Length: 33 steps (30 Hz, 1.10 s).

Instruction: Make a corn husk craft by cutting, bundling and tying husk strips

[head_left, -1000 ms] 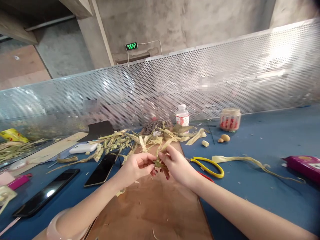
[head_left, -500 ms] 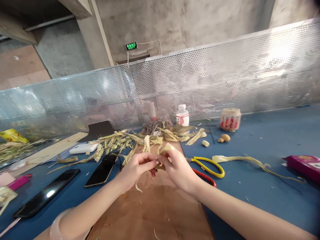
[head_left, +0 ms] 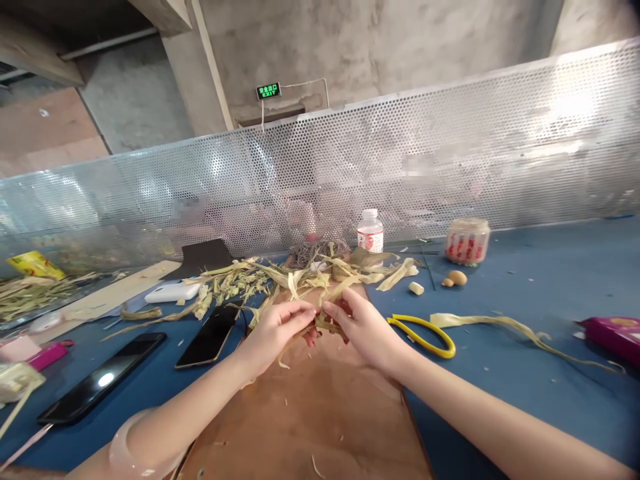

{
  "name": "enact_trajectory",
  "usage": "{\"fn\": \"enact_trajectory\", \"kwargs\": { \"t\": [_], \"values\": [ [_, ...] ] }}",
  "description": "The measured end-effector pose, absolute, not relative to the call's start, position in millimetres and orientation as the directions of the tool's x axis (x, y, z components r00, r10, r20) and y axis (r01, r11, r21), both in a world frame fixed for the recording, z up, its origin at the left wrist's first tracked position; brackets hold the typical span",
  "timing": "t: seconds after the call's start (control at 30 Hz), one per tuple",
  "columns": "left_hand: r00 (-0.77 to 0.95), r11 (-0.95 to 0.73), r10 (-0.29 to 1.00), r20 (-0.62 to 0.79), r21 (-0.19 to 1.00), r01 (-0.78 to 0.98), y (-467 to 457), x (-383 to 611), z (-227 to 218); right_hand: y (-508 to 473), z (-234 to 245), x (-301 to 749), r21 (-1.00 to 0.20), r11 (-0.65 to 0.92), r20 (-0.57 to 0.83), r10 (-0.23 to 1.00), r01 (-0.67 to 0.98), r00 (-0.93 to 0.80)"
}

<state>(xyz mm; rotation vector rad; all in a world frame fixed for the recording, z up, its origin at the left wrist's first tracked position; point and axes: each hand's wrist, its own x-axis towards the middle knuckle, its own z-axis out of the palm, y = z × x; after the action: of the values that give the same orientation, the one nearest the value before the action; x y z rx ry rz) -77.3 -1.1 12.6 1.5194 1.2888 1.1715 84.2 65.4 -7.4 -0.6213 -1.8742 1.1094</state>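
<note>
My left hand [head_left: 284, 329] and my right hand [head_left: 361, 328] meet above a brown board [head_left: 310, 413]. Both pinch a small piece of dried corn husk [head_left: 325, 323], its strips sticking up and out between the fingers. The fingertips hide much of the piece. Just beyond the hands lies a heap of dry pale husk strips [head_left: 295, 275]. To the right of my right hand are yellow-handled scissors [head_left: 445, 345], partly covered by the hand and forearm.
Two phones [head_left: 105, 383] lie at left beside a white case [head_left: 173, 292]. Behind stand a white bottle [head_left: 370, 232] and a jar [head_left: 467, 241]. Small round brown pieces [head_left: 457, 278], a long husk strip [head_left: 505, 323] and a purple packet [head_left: 607, 340] are at right. A perforated metal screen [head_left: 340, 170] closes off the back.
My right hand has turned and its fingers have shifted on the husk, drawing slightly apart from the left. The scissors' red handle is now covered. The whole view has shifted slightly.
</note>
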Motion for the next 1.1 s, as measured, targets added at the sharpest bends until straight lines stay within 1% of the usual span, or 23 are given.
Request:
{"fn": "enact_trajectory", "kwargs": {
  "t": [0.07, 0.13, 0.2, 0.27, 0.37, 0.53, 0.63, 0.77, 0.9, 1.1],
  "values": [
    [0.025, -0.17, 0.985, 0.169, 0.954, 0.247, -0.5, -79.9, 13.9, 67.9, -5.8, 87.6, -0.879, 0.478, 0.403, 0.735, -0.006, -0.546],
    [0.0, -0.183, 0.982, 0.188, 0.955, 0.233, 0.8, -82.4, 14.2, 69.8, -4.5, 91.6, -0.87, 0.493, 0.401, 0.677, -0.024, -0.617],
    [-0.017, -0.202, 0.977, 0.211, 0.955, 0.218, 2.1, -84.3, 13.6, 71.2, -4.0, 94.8, -0.846, 0.532, 0.418, 0.627, -0.031, -0.657],
    [-0.032, -0.219, 0.972, 0.232, 0.949, 0.227, 2.9, -85.6, 12.6, 71.8, -4.2, 96.4, -0.813, 0.581, 0.459, 0.605, -0.034, -0.65],
    [-0.061, -0.218, 0.968, 0.244, 0.935, 0.28, 2.5, -85.8, 12.2, 71.2, -4.0, 97.0, -0.78, 0.625, 0.504, 0.597, -0.033, -0.624],
    [-0.086, -0.191, 0.967, 0.241, 0.904, 0.382, -0.4, -83.1, 13.7, 68.9, -2.9, 97.4, -0.759, 0.651, 0.517, 0.61, 0.009, -0.601],
    [-0.081, -0.205, 0.963, 0.258, 0.892, 0.404, -0.7, -81.7, 11.6, 67.4, -5.0, 96.3, -0.734, 0.678, 0.533, 0.609, 0.037, -0.587],
    [-0.073, -0.228, 0.959, 0.275, 0.895, 0.383, -0.3, -80.6, 7.6, 64.1, -8.3, 92.1, -0.756, 0.653, 0.507, 0.621, 0.037, -0.598],
    [-0.085, -0.229, 0.956, 0.282, 0.892, 0.389, -0.4, -80.6, 8.2, 64.6, -9.5, 88.9, -0.789, 0.614, 0.494, 0.632, -0.002, -0.597],
    [-0.036, -0.245, 0.961, 0.276, 0.9, 0.359, -0.3, -80.0, 12.8, 67.8, -7.0, 91.9, -0.862, 0.501, 0.437, 0.667, -0.07, -0.604]
  ]
}}
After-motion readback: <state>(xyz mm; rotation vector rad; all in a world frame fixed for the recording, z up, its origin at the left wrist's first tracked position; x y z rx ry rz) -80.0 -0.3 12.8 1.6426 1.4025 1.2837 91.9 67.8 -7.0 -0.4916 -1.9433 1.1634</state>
